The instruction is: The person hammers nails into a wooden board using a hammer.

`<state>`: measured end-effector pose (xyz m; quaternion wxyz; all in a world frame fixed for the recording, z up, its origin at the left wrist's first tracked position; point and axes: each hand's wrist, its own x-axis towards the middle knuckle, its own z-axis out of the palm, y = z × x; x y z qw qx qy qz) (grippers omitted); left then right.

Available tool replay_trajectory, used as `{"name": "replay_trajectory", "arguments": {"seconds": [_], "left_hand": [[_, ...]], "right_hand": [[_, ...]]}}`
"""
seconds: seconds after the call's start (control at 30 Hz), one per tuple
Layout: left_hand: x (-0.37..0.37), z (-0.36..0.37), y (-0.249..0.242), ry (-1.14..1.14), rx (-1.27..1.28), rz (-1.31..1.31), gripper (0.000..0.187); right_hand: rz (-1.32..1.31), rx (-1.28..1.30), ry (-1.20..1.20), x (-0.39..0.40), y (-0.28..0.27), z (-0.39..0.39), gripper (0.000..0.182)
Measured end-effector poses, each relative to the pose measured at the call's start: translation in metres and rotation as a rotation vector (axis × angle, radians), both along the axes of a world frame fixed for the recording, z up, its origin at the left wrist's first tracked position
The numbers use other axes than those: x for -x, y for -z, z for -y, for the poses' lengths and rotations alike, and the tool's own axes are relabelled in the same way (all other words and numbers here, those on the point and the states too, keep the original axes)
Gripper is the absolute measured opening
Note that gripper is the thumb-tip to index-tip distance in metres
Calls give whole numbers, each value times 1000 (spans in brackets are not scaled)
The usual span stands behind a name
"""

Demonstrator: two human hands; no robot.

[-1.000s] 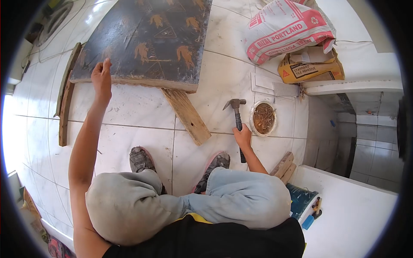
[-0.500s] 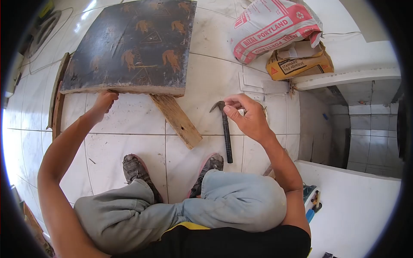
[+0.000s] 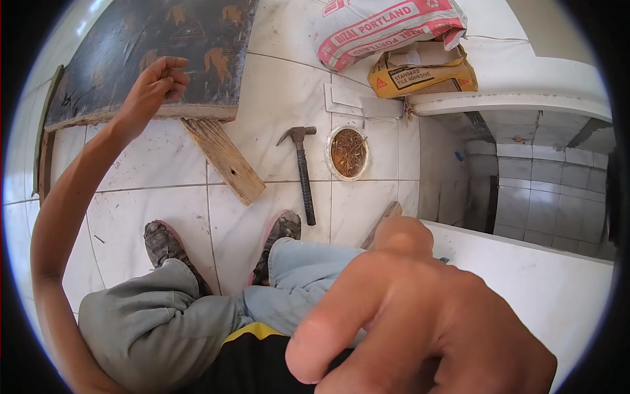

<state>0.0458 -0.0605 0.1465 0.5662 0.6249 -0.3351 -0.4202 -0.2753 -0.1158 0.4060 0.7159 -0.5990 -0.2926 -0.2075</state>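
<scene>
My left hand (image 3: 159,87) is raised over the lower edge of the dark printed board (image 3: 157,39), its fingers curled closed with nothing visible in them. Large and close to the camera at the lower right, my right hand (image 3: 407,315) has bent fingers set apart and nothing seen between them; its fingertips run toward the bottom edge. A claw hammer (image 3: 304,174) with a black handle lies on the tiles between the board and a round tub of nails (image 3: 348,153). From under the board a wooden plank (image 3: 226,164) sticks out at a slant.
A cement bag (image 3: 387,29) and an opened tile adhesive bag (image 3: 423,72) lie at the top right, beside flat tile pieces (image 3: 361,104). A raised ledge (image 3: 512,102) borders a recessed tiled space on the right. My shoes are on the floor below the plank.
My left hand has let go of the board's edge and risen above it. My right hand has moved from beside the hammer up close to the camera, uncovering the tub. The view has shifted right.
</scene>
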Motion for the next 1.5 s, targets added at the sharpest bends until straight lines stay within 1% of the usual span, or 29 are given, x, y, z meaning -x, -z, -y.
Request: {"name": "replay_trajectory", "arguments": {"seconds": [0.03,0.07,0.1,0.23,0.3,0.33,0.37,0.4,0.43,0.47,0.5,0.53,0.6,0.63,0.67,0.7,0.73,0.77,0.83,0.9,0.93,1.0,1.07,1.13,1.2,1.23,1.3,1.37,1.5], "left_hand": [[-2,9,-4,13,-16,-6,38],[-3,19,-6,-4,10,76,38],[-2,25,-2,-19,37,153,38],[-3,37,16,-45,18,263,38],[0,40,26,-74,-95,352,31],[3,38,26,-67,-115,350,31],[5,37,25,-39,-100,573,27],[6,36,20,-10,-81,802,25],[7,35,15,-15,-93,815,25],[9,36,12,12,-110,815,24],[11,37,10,44,-127,812,23],[16,36,10,37,-137,821,23],[26,32,9,48,-21,676,24],[30,31,8,54,-34,618,17],[30,32,6,72,-45,622,17],[28,37,0,245,-7,790,13],[28,43,-6,419,35,956,10],[39,53,-6,416,92,1089,6],[50,92,10,618,255,1229,10],[69,127,-5,959,-127,1369,13],[71,140,-1,946,-129,1363,13],[71,162,17,1125,-323,1581,16],[62,170,29,1081,-290,1545,16],[58,170,24,1069,-245,1509,17],[52,172,21,940,-153,1440,16],[51,172,20,947,-149,1435,16],[45,172,16,882,-42,1407,17],[42,169,14,863,-21,1383,17],[39,168,26,823,13,1344,19]], "right_hand": [[-8,-6,16,1,0,2,15],[-10,-10,27,2,-2,6,14],[-19,-20,49,4,-4,11,14],[-9,-23,64,18,-18,16,12],[-42,-2,84,12,-12,14,11],[-89,24,111,4,0,15,10],[-164,76,157,-8,15,18,10],[-308,157,253,-21,45,24,10],[-525,248,376,-37,82,41,9],[-790,340,441,-44,138,55,17],[-956,535,537,-43,197,64,25],[-1158,837,510,-34,254,71,46],[-1402,1052,477,-11,305,49,84],[-1403,1029,472,-4,311,36,84],[-1379,1029,499,2,317,25,96],[-1349,1040,532,5,323,22,108],[-1348,1032,540,5,331,24,108],[-1335,998,551,7,339,22,108],[-1325,966,564,8,342,18,109],[-1316,993,577,6,339,16,106],[-1313,1006,568,7,339,14,106],[-1299,985,642,7,344,12,103],[-1276,978,671,11,348,19,102],[-1273,946,710,15,346,26,100],[-1158,1090,785,17,347,47,97],[-1157,1109,802,18,348,54,95],[-1178,1100,811,19,351,65,95],[-1155,1106,850,18,356,75,94],[-1188,1100,821,17,351,81,92]]}}
